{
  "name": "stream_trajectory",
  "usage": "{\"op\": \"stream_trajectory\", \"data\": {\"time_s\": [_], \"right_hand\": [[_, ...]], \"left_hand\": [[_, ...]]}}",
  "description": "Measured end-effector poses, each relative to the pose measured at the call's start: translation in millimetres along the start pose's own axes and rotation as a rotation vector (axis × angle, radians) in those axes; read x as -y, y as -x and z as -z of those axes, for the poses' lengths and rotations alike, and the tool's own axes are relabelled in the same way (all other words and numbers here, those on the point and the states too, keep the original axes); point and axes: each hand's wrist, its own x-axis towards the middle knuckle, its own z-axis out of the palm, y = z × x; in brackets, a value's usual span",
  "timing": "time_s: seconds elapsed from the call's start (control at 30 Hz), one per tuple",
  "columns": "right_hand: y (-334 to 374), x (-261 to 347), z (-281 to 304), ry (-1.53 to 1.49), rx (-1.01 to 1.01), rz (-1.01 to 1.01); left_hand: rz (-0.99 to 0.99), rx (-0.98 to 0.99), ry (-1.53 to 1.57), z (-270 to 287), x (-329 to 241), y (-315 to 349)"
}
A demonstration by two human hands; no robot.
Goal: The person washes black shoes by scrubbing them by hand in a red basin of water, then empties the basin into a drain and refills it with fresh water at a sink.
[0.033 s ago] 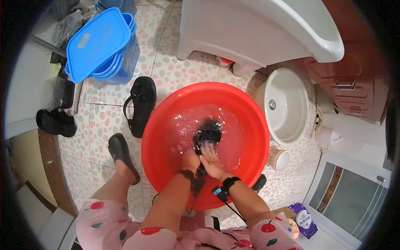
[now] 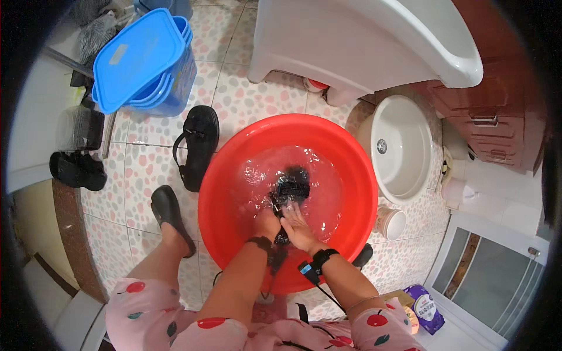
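A large red basin (image 2: 345, 152) of water stands on the floor in front of me, and both my hands reach down into it. Under them lies a wet black sandal (image 2: 293, 189), partly below the rippling surface. My left hand (image 2: 267, 225) is curled round its near part, with the fingertips hidden. Pressed against it from the right is my right hand (image 2: 297, 227), fingers stretched out flat and partly in the water. A black strapped sandal (image 2: 200, 146) also rests on the floor left of the basin.
Blue lidded buckets (image 2: 140, 64) stand at the far left. A white washstand (image 2: 351, 47) rises at the back, with a white round basin (image 2: 404, 152) on the right. Close by the red rim are a small tub (image 2: 391, 223) and my slippered left foot (image 2: 172, 219). A purple package (image 2: 425, 310) lies lower right.
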Motion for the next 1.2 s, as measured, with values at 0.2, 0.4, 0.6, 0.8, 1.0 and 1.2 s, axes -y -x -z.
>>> {"op": "stream_trajectory", "data": {"time_s": [0.2,0.4,0.6,0.8,1.0,1.2], "right_hand": [[42,-8,-5,-0.129,0.08,0.042],[72,17,-1,0.16,0.119,0.121],[49,18,-21,0.427,-0.107,0.059],[25,21,-15,0.618,-0.133,0.052],[19,30,-3,0.366,-0.13,-0.041],[28,22,16,0.059,-0.355,0.212]], "left_hand": [[0.082,0.113,0.1,5,-15,2],[-0.012,0.07,0.341,5,-2,-3],[0.135,0.181,0.176,9,-13,1],[0.189,0.16,0.27,1,7,-10],[0.228,0.251,0.382,24,-11,-16],[0.466,0.601,0.943,74,-62,25]]}}
